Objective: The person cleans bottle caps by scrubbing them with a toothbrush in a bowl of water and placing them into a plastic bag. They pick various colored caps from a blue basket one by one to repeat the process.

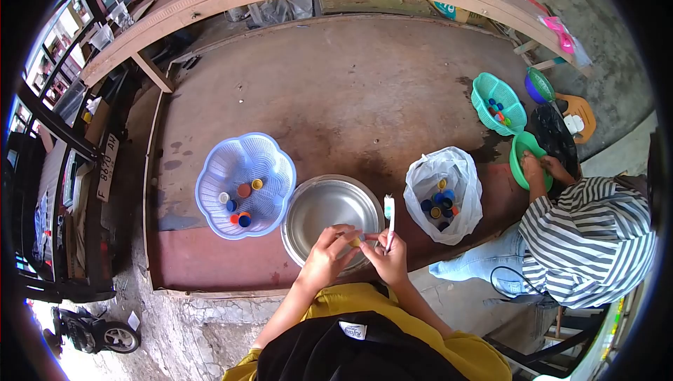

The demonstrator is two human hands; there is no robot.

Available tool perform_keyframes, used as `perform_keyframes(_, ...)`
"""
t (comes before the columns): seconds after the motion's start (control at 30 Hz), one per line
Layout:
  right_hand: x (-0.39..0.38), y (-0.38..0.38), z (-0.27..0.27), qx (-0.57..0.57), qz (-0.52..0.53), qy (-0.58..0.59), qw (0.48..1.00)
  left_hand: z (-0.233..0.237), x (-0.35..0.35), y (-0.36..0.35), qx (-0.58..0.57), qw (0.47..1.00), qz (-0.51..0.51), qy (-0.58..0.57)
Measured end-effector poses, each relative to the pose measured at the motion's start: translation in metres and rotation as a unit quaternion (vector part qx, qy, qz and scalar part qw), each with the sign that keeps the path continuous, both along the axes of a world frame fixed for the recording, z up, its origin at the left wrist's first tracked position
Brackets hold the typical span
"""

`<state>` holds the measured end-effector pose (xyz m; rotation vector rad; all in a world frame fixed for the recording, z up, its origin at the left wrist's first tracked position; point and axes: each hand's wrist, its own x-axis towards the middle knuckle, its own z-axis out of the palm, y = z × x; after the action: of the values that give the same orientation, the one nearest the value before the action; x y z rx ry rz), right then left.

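Head view, lower centre of the frame: the left hand (328, 249) pinches a yellow cap (356, 241) above the steel bowl (315, 206). The right hand (390, 260) is closed around an upright toothbrush (390, 214), just beside the cap.

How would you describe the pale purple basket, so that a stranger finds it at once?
On the big brown wooden platform, look just left of the steel bowl in the middle. The basket there is pale purple with a scalloped, flower-like rim and holds a few bottle caps; the other basket, far right, is teal.
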<state>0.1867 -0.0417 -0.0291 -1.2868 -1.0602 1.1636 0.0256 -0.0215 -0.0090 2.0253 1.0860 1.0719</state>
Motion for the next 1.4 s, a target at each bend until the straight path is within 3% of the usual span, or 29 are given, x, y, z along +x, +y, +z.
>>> perform_keyframes(0.23,-0.001,0.001,-0.006,-0.024,0.017,0.082,0.996,-0.001,-0.005,-0.001,0.009,0.999,-0.031,-0.030)
perform_keyframes(0.33,0.012,-0.002,0.003,-0.197,0.102,0.199,0.954,-0.001,-0.004,-0.001,-0.009,0.997,-0.041,-0.058)
perform_keyframes(0.43,0.014,-0.004,0.001,-0.169,0.069,0.212,0.960,0.001,-0.004,-0.005,-0.030,0.997,-0.030,-0.063)
perform_keyframes(0.5,0.028,0.003,-0.010,-0.147,0.009,0.143,0.979,0.002,-0.005,-0.004,-0.034,0.998,-0.012,-0.060)
perform_keyframes(0.53,0.040,0.010,-0.001,-0.124,-0.012,0.055,0.991,0.002,-0.007,-0.003,-0.033,0.998,0.001,-0.056)
perform_keyframes(0.57,0.061,0.020,-0.049,-0.004,-0.074,-0.024,0.997,0.002,-0.011,-0.003,-0.032,0.998,0.015,-0.052)
perform_keyframes(0.6,0.071,0.030,-0.048,0.063,-0.149,-0.048,0.986,-0.005,-0.017,-0.001,-0.035,0.999,0.022,-0.033)
perform_keyframes(0.63,0.091,0.037,-0.053,0.080,-0.189,-0.203,0.957,-0.009,-0.020,0.000,-0.069,0.995,0.036,-0.054)
perform_keyframes(0.67,0.105,0.040,-0.042,0.014,-0.189,-0.375,0.908,-0.011,-0.021,0.000,-0.103,0.990,0.051,-0.076)
perform_keyframes(0.77,0.132,0.053,-0.072,0.043,-0.187,-0.444,0.875,-0.022,-0.031,0.003,-0.139,0.985,0.072,-0.073)
perform_keyframes(0.87,0.129,0.053,-0.067,-0.017,-0.165,-0.515,0.841,-0.028,-0.037,0.008,-0.128,0.986,0.107,-0.013)
perform_keyframes(0.97,0.119,0.046,-0.060,0.052,-0.196,-0.470,0.859,-0.038,-0.044,0.012,-0.098,0.990,0.089,0.036)
perform_keyframes(1.0,0.111,0.043,-0.053,0.139,-0.218,-0.490,0.832,-0.040,-0.043,0.014,-0.113,0.990,0.081,0.027)
perform_keyframes(1.13,0.080,0.024,-0.027,0.167,-0.205,-0.400,0.877,-0.053,-0.038,0.028,-0.127,0.990,0.029,0.046)
perform_keyframes(1.4,0.065,-0.004,-0.018,0.193,-0.177,-0.409,0.874,-0.070,-0.022,0.047,-0.095,0.984,0.005,0.148)
